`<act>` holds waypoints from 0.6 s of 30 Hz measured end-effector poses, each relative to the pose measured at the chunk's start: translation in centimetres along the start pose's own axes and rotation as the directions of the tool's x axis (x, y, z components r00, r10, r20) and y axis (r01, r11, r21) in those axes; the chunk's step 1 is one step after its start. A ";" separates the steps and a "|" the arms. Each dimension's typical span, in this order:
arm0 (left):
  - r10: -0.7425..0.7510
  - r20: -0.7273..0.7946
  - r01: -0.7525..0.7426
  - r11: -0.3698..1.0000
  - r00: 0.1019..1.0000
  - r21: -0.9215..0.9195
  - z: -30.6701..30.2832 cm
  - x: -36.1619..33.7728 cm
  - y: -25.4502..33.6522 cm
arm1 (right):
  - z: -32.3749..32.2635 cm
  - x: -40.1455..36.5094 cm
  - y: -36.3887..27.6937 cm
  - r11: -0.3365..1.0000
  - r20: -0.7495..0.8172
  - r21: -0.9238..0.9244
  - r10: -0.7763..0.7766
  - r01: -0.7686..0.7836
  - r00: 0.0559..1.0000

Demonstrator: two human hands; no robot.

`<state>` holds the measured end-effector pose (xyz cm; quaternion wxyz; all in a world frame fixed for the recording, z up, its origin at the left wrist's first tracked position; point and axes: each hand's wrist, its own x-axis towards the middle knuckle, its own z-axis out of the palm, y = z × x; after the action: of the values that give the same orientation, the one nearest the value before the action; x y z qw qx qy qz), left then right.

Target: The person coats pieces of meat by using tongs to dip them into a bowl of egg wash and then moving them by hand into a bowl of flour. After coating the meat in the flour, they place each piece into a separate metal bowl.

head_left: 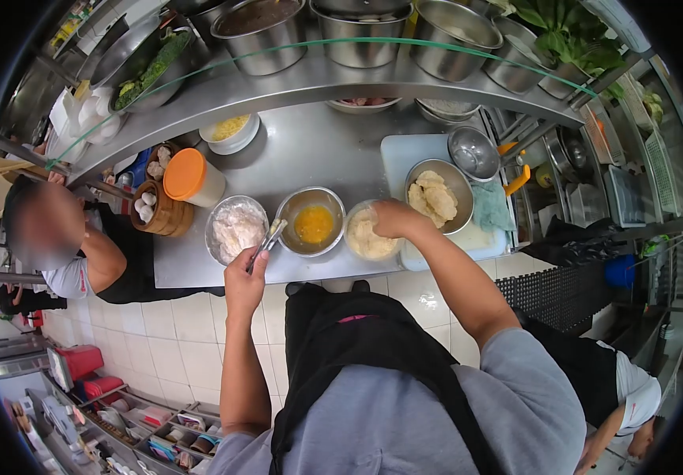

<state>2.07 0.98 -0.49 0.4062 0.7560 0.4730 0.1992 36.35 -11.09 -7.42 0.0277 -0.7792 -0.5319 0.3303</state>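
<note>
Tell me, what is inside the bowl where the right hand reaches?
The bowl holds a pale, crumbly food. The right hand covers its upper right part, so what lies there is hidden.

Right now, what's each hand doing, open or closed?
Left hand: closed on metal tongs.
Right hand: curled down into the pale-crumb bowl; grip cannot be told.

steel counter (310, 150) under a steel shelf (294, 83); white tiled floor (175, 340), black rubber mat (555, 293) alongside.
</note>
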 end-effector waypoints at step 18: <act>0.013 0.033 -0.012 0.999 0.999 -0.045 0.9 0.1 -0.4 | 6.9 3.1 0.4 0.978 0.013 0.103 -0.186 0.184 0.982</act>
<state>2.56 0.78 -1.33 0.4298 0.7528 0.4569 0.1998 33.54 -10.73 -14.48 0.0917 -0.7201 -0.5850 0.3617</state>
